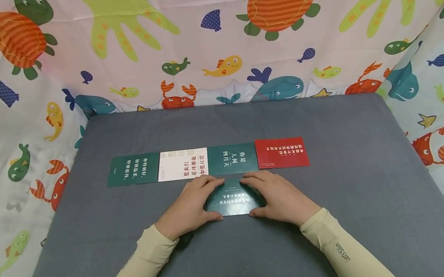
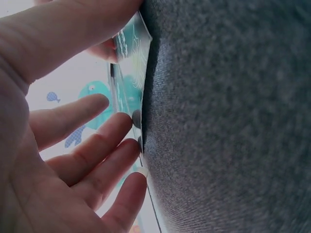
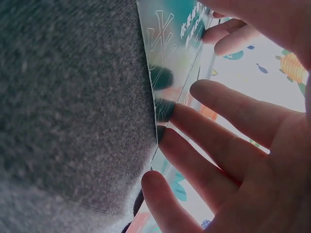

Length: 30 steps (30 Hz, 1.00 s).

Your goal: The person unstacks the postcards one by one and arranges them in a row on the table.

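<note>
A glossy green card [image 1: 234,202] with white writing lies low over the grey table, just below a row of cards. My left hand [image 1: 188,208] grips its left side, thumb by the near edge and fingertips by the far edge. On the opposite side my right hand [image 1: 282,195] holds it the same way. Both wrist views show the shiny card [image 2: 131,63] edge-on, with fingertips right at it. In the row lie a green card [image 1: 133,169], a white card [image 1: 172,164], another green card [image 1: 216,160] and, rightmost, a red card [image 1: 282,154].
The grey cloth-covered table [image 1: 356,214] stretches out around the cards on every side. Behind it and along both sides hangs a white curtain [image 1: 191,38] printed with turtles, fish and crabs.
</note>
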Motion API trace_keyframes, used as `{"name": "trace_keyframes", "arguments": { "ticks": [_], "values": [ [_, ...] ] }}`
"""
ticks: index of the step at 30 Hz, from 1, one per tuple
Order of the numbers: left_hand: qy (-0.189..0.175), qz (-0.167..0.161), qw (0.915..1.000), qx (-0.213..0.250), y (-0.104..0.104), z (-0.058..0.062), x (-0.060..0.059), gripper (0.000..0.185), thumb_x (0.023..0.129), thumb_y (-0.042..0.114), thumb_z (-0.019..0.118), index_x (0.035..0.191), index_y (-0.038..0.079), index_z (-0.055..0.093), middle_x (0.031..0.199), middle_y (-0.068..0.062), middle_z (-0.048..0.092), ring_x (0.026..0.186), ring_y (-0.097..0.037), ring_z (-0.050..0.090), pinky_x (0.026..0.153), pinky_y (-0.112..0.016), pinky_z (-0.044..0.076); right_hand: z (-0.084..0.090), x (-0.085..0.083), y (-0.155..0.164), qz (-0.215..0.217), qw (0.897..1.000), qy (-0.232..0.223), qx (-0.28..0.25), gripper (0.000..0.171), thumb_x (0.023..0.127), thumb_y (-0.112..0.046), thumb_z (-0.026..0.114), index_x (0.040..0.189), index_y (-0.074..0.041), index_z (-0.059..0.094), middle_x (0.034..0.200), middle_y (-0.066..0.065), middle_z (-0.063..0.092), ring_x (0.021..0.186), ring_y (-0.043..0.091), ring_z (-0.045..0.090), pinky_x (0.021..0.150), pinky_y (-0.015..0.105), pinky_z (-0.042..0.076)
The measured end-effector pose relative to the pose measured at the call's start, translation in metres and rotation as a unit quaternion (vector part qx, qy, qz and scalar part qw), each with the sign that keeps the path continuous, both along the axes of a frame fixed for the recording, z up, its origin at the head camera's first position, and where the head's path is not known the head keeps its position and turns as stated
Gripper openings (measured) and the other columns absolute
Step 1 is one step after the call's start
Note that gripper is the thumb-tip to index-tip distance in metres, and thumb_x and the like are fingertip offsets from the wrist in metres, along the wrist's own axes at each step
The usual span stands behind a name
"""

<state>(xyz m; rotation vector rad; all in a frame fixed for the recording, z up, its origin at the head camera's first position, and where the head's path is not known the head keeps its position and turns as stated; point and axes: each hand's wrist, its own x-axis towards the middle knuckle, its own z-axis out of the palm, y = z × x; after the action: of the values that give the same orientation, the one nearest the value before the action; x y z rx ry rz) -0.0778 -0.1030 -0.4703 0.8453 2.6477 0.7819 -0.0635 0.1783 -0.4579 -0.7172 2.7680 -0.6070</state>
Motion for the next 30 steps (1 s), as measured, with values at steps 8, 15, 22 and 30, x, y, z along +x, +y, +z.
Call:
{"name": "trace_keyframes", "arguments": {
  "ticks": [8,15,22,30],
  "values": [
    [-0.003,0.002,1.0,0.001,0.001,0.0024,0.0019,0.092,0.081,0.035,0.098,0.159,0.018,0.054,0.15,-0.002,0.055,0.134,-0.024,0.056,0.116,-0.051,0.048,-0.0009,0.0001,-0.0001,-0.001,1.0,0.0,-0.001,0.087,0.079,-0.04,0.097,0.154,-0.016,0.06,0.16,0.006,0.057,0.145,0.029,0.056,0.121,0.056,0.048],
    [-0.008,0.001,1.0,0.001,0.0003,0.0017,0.0019,0.093,0.081,0.035,0.098,0.161,0.019,0.053,0.154,-0.001,0.053,0.137,-0.024,0.053,0.118,-0.05,0.048,-0.0011,0.0,-0.0007,-0.004,1.0,-0.005,-0.003,0.088,0.078,-0.041,0.097,0.154,-0.017,0.06,0.16,0.005,0.057,0.145,0.028,0.055,0.121,0.056,0.048],
    [-0.004,-0.007,1.0,-0.002,-0.001,0.0014,0.001,0.095,0.082,0.037,0.097,0.162,0.017,0.05,0.164,-0.003,0.048,0.149,-0.025,0.048,0.125,-0.053,0.041,-0.0004,-0.0004,-0.001,-0.001,1.0,-0.003,-0.002,0.087,0.079,-0.041,0.097,0.154,-0.016,0.06,0.16,0.006,0.057,0.145,0.029,0.055,0.121,0.057,0.048],
    [-0.007,-0.01,0.9999,-0.005,-0.0007,0.0023,0.0,0.094,0.083,0.036,0.096,0.162,0.015,0.05,0.165,-0.006,0.048,0.153,-0.026,0.047,0.127,-0.055,0.037,-0.0005,-0.0004,-0.001,0.0,1.0,-0.004,-0.001,0.087,0.079,-0.04,0.097,0.154,-0.016,0.061,0.159,0.006,0.057,0.144,0.029,0.056,0.121,0.057,0.049]
  ]
}}
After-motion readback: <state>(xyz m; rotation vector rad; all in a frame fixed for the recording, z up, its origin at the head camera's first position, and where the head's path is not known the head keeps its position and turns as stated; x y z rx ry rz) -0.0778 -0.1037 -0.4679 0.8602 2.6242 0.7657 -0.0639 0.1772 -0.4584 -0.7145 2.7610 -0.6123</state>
